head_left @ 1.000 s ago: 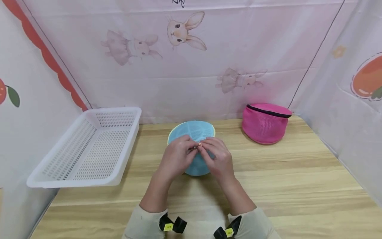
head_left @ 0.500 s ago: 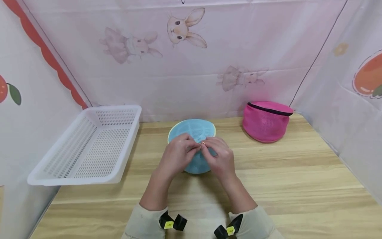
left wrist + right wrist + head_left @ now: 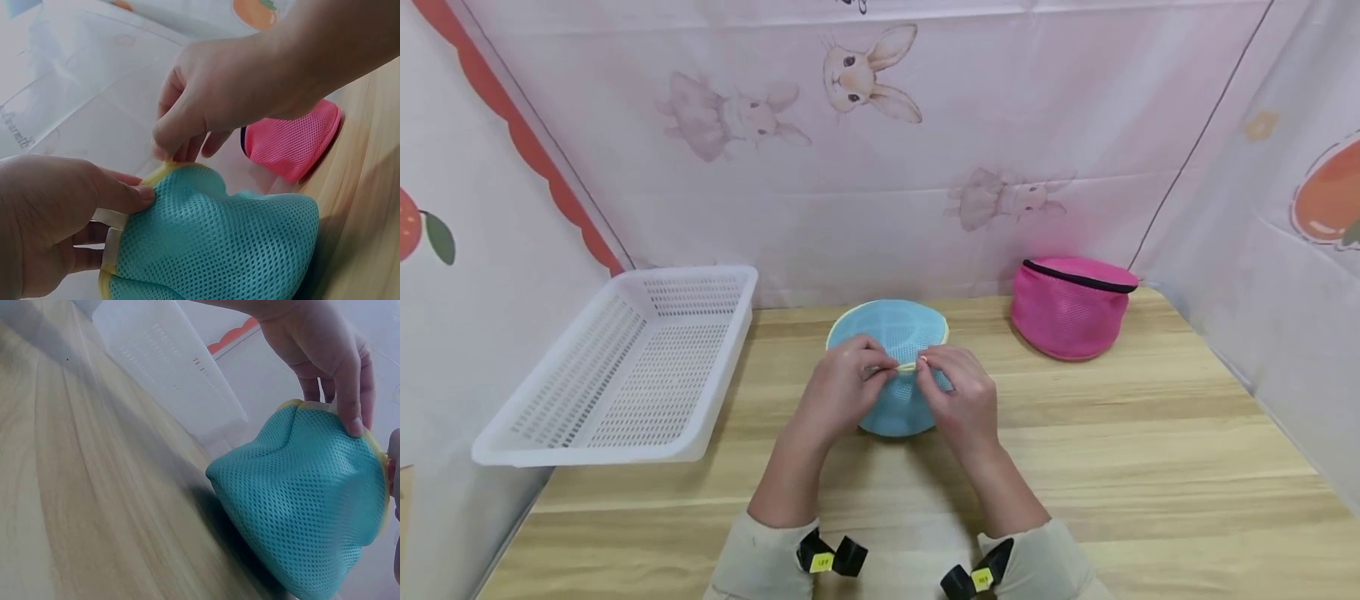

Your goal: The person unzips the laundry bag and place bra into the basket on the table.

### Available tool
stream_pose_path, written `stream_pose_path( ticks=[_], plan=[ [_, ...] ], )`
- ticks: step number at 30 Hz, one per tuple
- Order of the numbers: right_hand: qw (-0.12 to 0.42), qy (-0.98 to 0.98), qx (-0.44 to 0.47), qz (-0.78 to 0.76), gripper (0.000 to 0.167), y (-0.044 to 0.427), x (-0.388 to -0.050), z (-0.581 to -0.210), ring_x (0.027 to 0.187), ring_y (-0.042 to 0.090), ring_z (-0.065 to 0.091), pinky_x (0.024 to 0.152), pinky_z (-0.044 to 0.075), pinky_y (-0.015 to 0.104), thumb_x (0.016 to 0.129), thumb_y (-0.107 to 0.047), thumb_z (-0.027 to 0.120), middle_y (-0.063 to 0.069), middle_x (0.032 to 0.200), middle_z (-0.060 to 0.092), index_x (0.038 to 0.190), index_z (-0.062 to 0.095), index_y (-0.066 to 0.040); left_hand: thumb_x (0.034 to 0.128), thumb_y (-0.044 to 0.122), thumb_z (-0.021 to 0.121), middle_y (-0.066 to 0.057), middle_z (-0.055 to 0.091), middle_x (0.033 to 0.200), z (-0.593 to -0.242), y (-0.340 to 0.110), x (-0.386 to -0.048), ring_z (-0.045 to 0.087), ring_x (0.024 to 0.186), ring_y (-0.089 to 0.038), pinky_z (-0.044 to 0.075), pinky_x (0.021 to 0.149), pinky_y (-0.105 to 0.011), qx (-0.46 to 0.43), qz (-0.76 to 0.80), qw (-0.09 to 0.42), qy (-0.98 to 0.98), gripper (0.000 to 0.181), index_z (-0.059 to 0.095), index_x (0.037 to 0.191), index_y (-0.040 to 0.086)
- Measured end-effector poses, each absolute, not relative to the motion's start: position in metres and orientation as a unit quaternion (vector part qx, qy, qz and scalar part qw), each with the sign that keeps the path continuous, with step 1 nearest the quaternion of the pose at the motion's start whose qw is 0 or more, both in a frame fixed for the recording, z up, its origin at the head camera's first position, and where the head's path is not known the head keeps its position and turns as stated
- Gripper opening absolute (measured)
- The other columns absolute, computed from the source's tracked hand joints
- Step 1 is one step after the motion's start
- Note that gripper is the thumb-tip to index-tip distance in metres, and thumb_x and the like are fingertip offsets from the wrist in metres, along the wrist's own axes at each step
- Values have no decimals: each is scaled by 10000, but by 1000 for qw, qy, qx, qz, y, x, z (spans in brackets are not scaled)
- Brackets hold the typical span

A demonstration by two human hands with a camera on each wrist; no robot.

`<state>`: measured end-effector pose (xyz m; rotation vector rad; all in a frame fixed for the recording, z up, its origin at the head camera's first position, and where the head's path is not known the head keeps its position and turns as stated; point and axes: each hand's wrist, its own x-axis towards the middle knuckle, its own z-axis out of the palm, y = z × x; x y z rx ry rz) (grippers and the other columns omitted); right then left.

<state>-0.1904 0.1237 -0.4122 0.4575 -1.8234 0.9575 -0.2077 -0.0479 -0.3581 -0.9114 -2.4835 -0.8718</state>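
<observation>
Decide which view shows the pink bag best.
The head view: there the pink bag shows whole, with nothing in front. The left wrist view shows only part, behind the right hand; the right wrist view shows none.

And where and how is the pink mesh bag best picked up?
Probably by the top edge of the pink mesh bag, at its black trim, from the front and above. The right hand, now at the blue mesh bag, is nearer. The trim faces the person; printed cloth stands behind, and the mesh sides look soft enough to give.
</observation>
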Motion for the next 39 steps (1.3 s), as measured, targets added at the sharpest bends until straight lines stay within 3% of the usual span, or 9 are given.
stream_pose_path(
  ticks=[14,20,32,39],
  plan=[
    [454,-764,188,419,61,123,-185,-419,896,233,696,929,500,205,838,-67,735,70,890,751,874,765,-28,805,87,776,24,684,899,-359,-51,-204,620,842,-152,520,710,-293,-309,-269,186,-893,133,799,925,139],
    [447,-760,196,429,46,119,-185,-416,881,225,687,885,515,218,832,-53,737,65,871,744,863,762,-29,794,142,781,23,678,868,-363,-43,-203,613,825,-164,501,728,-314,-341,-254,214,-880,144,794,937,142],
    [438,-772,201,413,49,117,-184,-412,891,217,679,884,521,230,812,-52,730,52,867,741,847,759,-37,795,119,809,18,681,847,-361,-38,-203,617,789,-126,515,702,-276,-315,-258,185,-895,125,794,919,113],
    [448,-768,197,413,58,117,-186,-412,865,213,673,811,552,283,794,-46,711,49,850,734,823,761,-34,791,106,809,25,677,842,-361,-38,-203,616,782,-125,511,689,-275,-318,-257,190,-893,128,795,917,120]
  ],
)
